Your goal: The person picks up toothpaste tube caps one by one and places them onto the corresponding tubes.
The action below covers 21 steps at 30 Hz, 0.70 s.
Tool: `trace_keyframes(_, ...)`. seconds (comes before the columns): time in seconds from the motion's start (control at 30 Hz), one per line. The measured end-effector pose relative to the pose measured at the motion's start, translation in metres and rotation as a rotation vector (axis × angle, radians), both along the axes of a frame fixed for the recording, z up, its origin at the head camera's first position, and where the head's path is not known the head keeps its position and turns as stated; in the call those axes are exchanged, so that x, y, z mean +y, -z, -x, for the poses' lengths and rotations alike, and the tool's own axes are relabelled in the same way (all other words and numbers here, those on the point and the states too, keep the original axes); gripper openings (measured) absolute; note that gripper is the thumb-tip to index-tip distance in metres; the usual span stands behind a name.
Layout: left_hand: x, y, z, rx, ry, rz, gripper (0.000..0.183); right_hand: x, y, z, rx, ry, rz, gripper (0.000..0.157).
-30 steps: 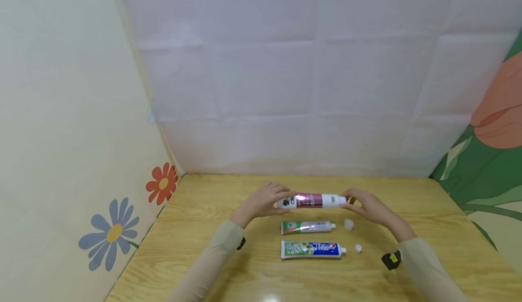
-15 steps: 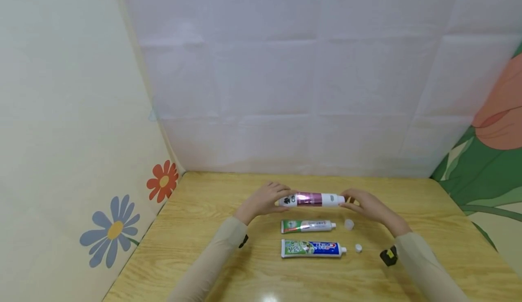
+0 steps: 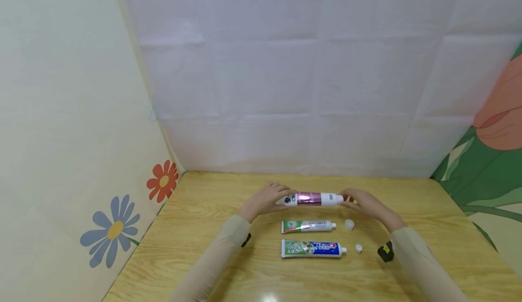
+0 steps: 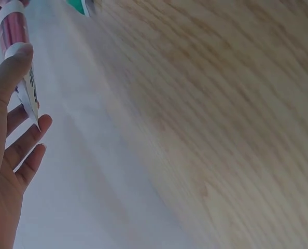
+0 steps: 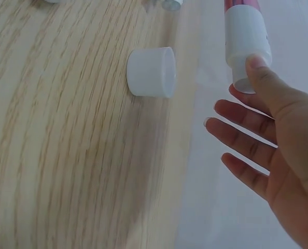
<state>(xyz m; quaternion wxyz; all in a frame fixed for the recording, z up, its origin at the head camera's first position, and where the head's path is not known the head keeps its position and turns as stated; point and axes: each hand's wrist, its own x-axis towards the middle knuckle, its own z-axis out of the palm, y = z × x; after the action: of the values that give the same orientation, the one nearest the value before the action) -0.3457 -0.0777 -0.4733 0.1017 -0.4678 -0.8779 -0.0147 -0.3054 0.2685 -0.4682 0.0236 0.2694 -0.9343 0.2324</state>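
A white and purple toothpaste tube is held level above the far part of the table. Its flat tail end is pinched by my left hand, thumb on one face and fingers behind, as the left wrist view also shows. At the other end, my right hand pinches the white cap between thumb and index finger, its other fingers spread apart. Nearer me lie a smaller green and white toothpaste tube and a blue and green one, both with bare nozzles pointing right.
A wide translucent white cap lies right of the smaller tube, and a small white cap right of the blue and green one. The wooden table meets a white sheet at the back. Flower-patterned walls flank it.
The tube and its cap have shifted very slightly in the hands' hold. My right hand and forearm have moved a little to the left. The tubes and caps on the table stay put.
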Motion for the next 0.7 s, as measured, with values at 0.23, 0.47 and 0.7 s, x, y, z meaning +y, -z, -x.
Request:
trace_keyframes(0.23,0.002,0.004,0.003,-0.067,-0.027,0.015,0.057,-0.001,0.002,0.003,-0.045,0.008,0.007,0.036)
trace_keyframes(0.47,0.007,0.007,0.004,-0.138,-0.057,0.024,0.058,0.0,0.01,0.007,-0.081,0.009,-0.001,0.031)
trace_keyframes(0.7,0.01,0.012,0.006,-0.166,-0.085,0.055,0.058,0.001,0.016,0.01,-0.095,0.008,0.003,0.027)
